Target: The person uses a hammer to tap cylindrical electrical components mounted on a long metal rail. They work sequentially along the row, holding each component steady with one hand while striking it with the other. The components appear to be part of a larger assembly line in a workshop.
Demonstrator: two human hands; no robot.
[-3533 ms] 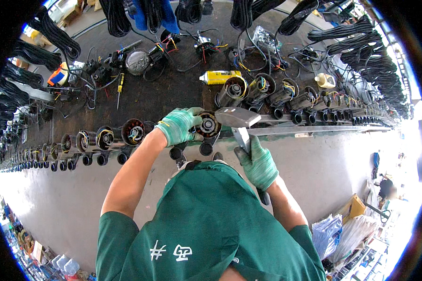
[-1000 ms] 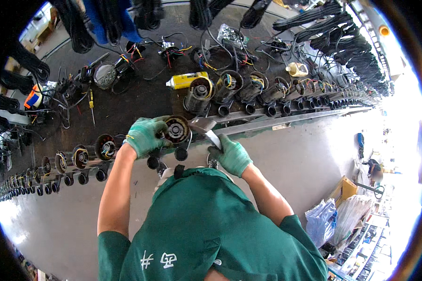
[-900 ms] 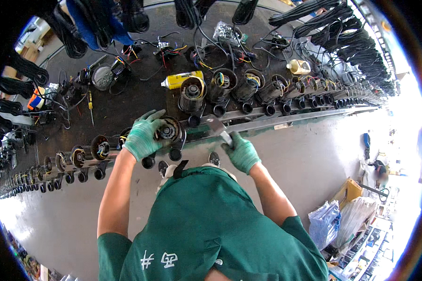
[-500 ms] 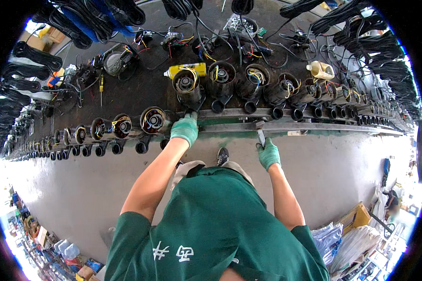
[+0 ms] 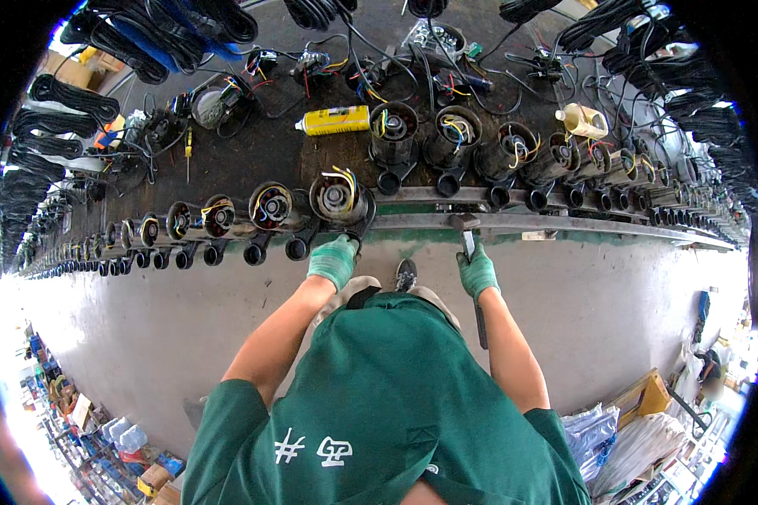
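In a green glove, my left hand point(image 5: 334, 262) is closed around the black handle end of a cylindrical motor housing point(image 5: 338, 200). Copper windings and upright yellow and white wires show in its open top. This housing stands at the bench edge, beside the left row of similar motor housings point(image 5: 271, 206). Over the floor at the bench's front rail, my gloved right hand point(image 5: 479, 273) grips a hammer point(image 5: 466, 231). The hammer's head points away from me, near the rail, and its dark handle end sticks out below the hand.
More motor housings point(image 5: 394, 135) line the bench to the right. Behind them lie a yellow spray can point(image 5: 335, 120), a cream plastic bottle point(image 5: 583, 121) and a yellow screwdriver point(image 5: 189, 147). Coiled black cables point(image 5: 76, 98) hang around the bench. A metal rail point(image 5: 556, 224) runs along its front edge.
My left hand has drawn the motor housing toward me, from beside the right row to the end of the left row. My right hand and the hammer have shifted only slightly.
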